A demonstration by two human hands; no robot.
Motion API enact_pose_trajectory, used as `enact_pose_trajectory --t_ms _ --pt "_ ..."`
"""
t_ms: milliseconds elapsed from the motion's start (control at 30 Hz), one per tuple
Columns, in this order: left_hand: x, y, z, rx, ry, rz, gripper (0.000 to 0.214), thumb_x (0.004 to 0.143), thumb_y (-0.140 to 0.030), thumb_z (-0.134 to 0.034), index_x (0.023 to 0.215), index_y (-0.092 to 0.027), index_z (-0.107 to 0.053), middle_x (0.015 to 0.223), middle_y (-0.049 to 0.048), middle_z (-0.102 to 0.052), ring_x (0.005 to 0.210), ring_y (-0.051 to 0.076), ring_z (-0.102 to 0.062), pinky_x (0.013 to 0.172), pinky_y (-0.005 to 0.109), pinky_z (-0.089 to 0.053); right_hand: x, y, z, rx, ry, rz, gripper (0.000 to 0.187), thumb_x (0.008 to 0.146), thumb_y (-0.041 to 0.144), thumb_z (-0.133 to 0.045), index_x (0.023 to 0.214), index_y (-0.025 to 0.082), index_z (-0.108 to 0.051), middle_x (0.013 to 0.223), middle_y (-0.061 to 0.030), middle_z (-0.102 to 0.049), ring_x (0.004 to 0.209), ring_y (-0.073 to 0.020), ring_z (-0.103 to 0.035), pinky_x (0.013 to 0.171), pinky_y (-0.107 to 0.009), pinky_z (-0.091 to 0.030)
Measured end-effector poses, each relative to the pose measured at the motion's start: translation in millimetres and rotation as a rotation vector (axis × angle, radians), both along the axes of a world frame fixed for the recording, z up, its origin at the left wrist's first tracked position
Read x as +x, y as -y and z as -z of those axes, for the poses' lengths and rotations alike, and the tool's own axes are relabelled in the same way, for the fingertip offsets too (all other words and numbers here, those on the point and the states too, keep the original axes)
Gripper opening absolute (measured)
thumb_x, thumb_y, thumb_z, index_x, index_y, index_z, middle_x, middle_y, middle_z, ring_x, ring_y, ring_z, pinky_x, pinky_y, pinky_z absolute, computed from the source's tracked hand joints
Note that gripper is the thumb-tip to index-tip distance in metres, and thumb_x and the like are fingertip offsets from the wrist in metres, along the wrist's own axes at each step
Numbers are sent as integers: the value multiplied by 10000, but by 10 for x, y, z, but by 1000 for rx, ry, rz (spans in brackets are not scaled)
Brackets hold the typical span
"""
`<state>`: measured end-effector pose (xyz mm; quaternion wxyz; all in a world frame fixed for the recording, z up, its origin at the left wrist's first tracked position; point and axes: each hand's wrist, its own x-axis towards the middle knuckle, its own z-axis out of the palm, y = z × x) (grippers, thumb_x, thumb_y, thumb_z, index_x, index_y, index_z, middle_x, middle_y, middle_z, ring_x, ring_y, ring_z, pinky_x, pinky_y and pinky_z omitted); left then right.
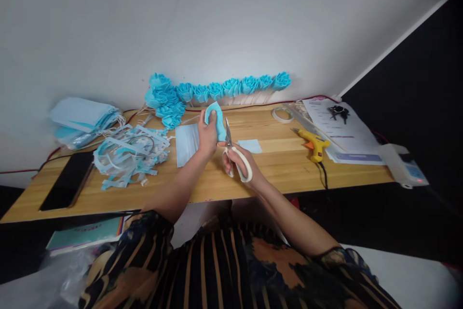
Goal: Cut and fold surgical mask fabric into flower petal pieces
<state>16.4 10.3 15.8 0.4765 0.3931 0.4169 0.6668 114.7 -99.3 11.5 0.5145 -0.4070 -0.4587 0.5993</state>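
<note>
My left hand is closed on a folded piece of light blue mask fabric, held upright above the wooden table. Right beside it, my right hand grips white-handled scissors, whose blades point up along the fabric's right edge. A flat blue mask sheet lies under my left wrist. A small blue offcut rests just right of the scissors.
Blue fabric flowers line the wall. Cut strips and ear loops pile at left, beside a mask stack and black phone. Tape roll, yellow glue gun, papers and keys lie at right.
</note>
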Motion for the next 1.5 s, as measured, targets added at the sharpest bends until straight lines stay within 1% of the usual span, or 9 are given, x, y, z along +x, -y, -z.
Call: enact_pose_trajectory --t_ms 100,267,500,633,800,933,1233,1433,1500 --pt "-7 17 -51 80 -24 -40 460 793 -632 -731 901 -204 -602 767 -2 -587 784 165 -594 729 252 -479 -27 49 -53 -4 -52 -15 620 784 649 -714 1159 157 -677 629 40 -562 478 -96 -499 438 -233 -393" --pt "-9 50 -96 53 -34 -56 410 815 -587 -732 922 -208 -619 901 37 -666 956 203 -633 849 273 -497 -77 99 -83 -35 -134 0 641 763 675 -725 1151 167 -682 634 41 -551 480 -90 -474 427 -228 -377" --pt "0 61 -103 31 -6 -54 346 835 -522 -738 922 -208 -622 921 51 -672 1013 223 -636 847 278 -502 -127 130 -92 -38 -155 34 670 767 690 -715 1176 160 -679 614 44 -537 452 -85 -448 394 -224 -356" --pt "1 61 -103 51 -11 -43 358 834 -533 -734 909 -203 -619 890 40 -658 972 210 -631 824 272 -500 -133 136 -96 -57 -140 41 671 768 687 -715 1168 149 -686 600 39 -554 426 -82 -449 378 -218 -350" --pt "-10 65 -98 88 -22 -48 419 805 -596 -739 902 -211 -604 831 24 -620 898 197 -603 788 267 -488 -161 133 -109 -67 -157 59 664 749 687 -728 1136 147 -700 568 47 -547 393 -73 -431 356 -206 -345" --pt "-13 59 -83 76 -28 -44 452 789 -630 -733 896 -212 -601 802 17 -601 851 192 -591 772 270 -476 -179 144 -134 -88 -126 79 647 755 679 -718 1119 144 -707 558 40 -554 384 -75 -436 350 -203 -344" --pt "-5 41 -28 77 -35 -46 362 854 -543 -703 917 -194 -633 910 47 -673 994 205 -637 863 273 -499 -211 161 -91 -83 -150 98 720 748 718 -697 1157 126 -703 508 49 -530 351 -84 -429 321 -209 -331" --pt "-9 39 -25 76 -40 -59 436 822 -561 -736 1041 -194 -652 944 47 -693 990 206 -648 882 281 -499 -225 171 -98 -72 -159 106 666 763 632 -743 1195 127 -701 510 58 -520 360 -76 -413 326 -201 -334" --pt "-9 34 -17 64 -51 -62 436 822 -563 -734 1036 -191 -659 962 54 -701 1004 208 -652 893 284 -498 -227 174 -110 -82 -144 113 681 758 644 -742 1194 122 -701 504 58 -520 353 -76 -408 320 -200 -326"
